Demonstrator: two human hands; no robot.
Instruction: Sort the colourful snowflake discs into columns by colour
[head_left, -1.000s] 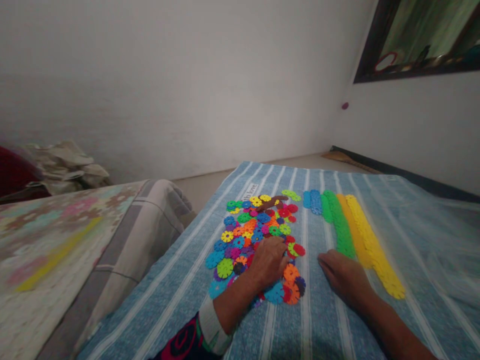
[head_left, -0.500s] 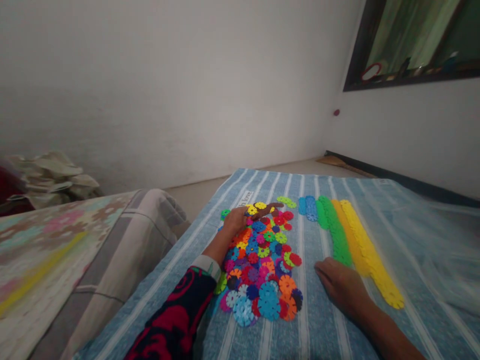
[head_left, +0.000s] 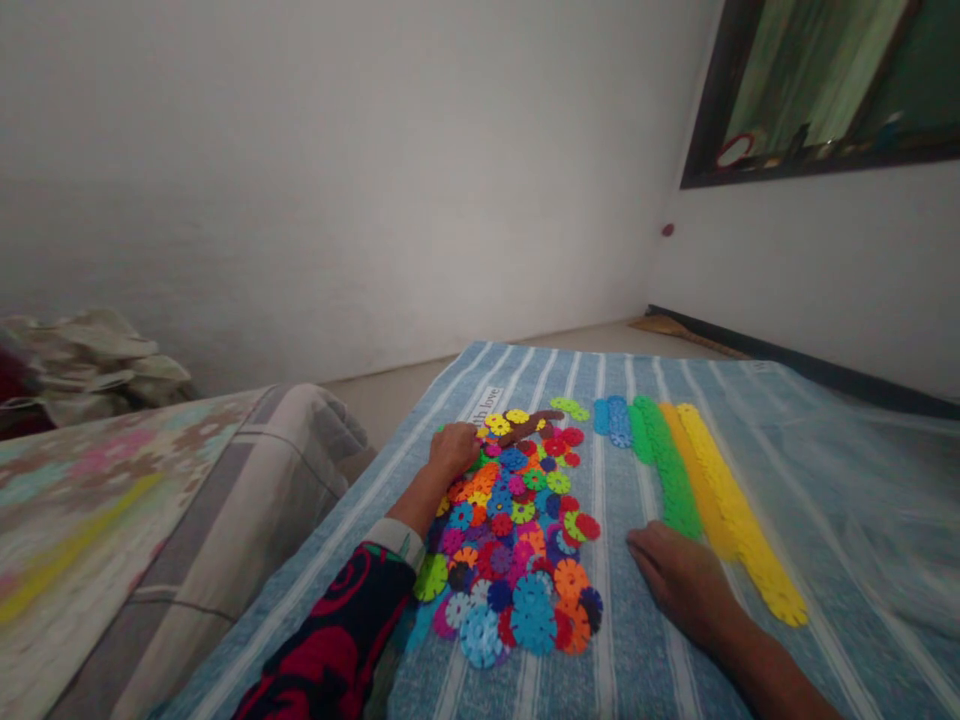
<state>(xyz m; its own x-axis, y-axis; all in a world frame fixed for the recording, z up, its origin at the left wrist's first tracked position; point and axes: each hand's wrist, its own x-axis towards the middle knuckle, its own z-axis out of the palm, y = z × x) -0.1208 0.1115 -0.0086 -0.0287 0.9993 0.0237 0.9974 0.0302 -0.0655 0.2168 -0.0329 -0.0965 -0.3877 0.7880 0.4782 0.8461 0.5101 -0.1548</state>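
Note:
A heap of colourful notched plastic discs [head_left: 517, 530] lies on the blue striped cloth [head_left: 622, 650]. My left hand [head_left: 454, 450] is at the heap's upper left edge, its fingers bent down among the discs beside a few green ones. Whatever its fingertips pinch is hidden. To the right of the heap, my right hand [head_left: 679, 570] rests low over the cloth with fingers closed; nothing shows between them. Just beyond it lie overlapping rows of discs: a green row [head_left: 667, 470], an orange row [head_left: 697, 480], a yellow row [head_left: 739, 510] and short blue rows [head_left: 619, 420].
Brown discs [head_left: 529, 428] and light green discs [head_left: 570, 408] lie at the heap's far end. Clear plastic sheeting [head_left: 892, 510] covers the right side. A bed-like surface with a flowered cover [head_left: 112, 450] stands at left, with walls behind.
My left hand has shifted left and slightly down, from the yellow discs to the heap's upper left edge. My right hand stays in nearly the same place. The view has tilted slightly.

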